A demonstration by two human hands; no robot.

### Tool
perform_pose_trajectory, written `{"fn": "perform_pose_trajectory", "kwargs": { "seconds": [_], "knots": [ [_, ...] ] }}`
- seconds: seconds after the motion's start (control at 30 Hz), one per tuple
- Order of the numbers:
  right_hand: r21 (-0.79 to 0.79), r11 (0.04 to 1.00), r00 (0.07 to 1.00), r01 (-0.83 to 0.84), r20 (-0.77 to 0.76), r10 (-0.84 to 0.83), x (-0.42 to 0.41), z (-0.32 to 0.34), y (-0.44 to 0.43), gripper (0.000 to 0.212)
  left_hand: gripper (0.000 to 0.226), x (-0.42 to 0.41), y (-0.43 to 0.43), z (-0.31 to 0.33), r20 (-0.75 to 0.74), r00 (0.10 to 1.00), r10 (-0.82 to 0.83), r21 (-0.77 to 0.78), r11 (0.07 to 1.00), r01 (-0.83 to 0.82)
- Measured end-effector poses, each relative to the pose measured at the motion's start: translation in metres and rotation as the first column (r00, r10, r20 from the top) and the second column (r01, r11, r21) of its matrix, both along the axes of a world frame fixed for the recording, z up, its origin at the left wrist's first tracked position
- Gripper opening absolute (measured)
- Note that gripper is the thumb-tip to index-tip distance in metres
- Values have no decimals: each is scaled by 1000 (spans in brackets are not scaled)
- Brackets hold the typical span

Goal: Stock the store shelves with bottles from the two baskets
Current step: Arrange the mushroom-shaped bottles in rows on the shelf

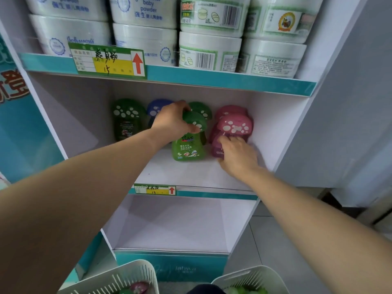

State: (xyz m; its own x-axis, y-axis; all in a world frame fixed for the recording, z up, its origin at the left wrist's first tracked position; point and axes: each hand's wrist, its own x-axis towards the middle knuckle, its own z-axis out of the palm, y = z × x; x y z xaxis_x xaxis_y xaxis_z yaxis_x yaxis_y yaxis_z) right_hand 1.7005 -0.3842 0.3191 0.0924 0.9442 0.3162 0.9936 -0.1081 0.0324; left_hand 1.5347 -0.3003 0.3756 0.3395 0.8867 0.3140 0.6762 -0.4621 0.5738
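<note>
**Two bottles going into the front row of the middle shelf**

Head view: both arms reach into the middle shelf [191, 175], where mushroom-capped bottles stand in colour columns. A dark green bottle [125, 122] and a blue bottle [158, 107] are at the back left, with another green one [202, 109] and another pink one [229, 110] behind the two being handled. That grouping probably explains the placement, since each new bottle goes in front of its own colour.

The left hand [172, 122] is clamped over the spotted cap of the green bottle [188, 148], fingers curled round the rim. The bottle stands upright on the shelf with its label facing out (a top grip suits lowering it straight into a tight row).

The right hand [238, 155] is wrapped round the lower body of the pink bottle [234, 126], just beside the shelf's right wall. It is blurred, so exact finger positions are unclear.

The left basket [131, 276] and right basket [254, 276] sit below, with more stock showing inside.
</note>
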Motion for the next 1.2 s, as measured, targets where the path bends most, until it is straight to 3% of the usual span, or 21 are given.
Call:
{"fn": "perform_pose_trajectory", "kwargs": {
  "seconds": [0.37, 0.9, 1.2],
  "knots": [
    [-108, 994, 990, -15, -142, 0, 9, -24, 0, 35, 58, 27, 20, -7, -111, 994, 8, 55, 998, -2],
    [-91, 996, 981, 1, -195, -19, 14, -33, 1, 32, 50, 38, 25, -9, -144, 989, -35, 67, 997, 45],
    [-98, 995, 980, -9, -199, -11, 6, -27, -3, 32, 74, 38, 23, -9, -330, 943, 26, 118, 993, 14]
  ]
}}
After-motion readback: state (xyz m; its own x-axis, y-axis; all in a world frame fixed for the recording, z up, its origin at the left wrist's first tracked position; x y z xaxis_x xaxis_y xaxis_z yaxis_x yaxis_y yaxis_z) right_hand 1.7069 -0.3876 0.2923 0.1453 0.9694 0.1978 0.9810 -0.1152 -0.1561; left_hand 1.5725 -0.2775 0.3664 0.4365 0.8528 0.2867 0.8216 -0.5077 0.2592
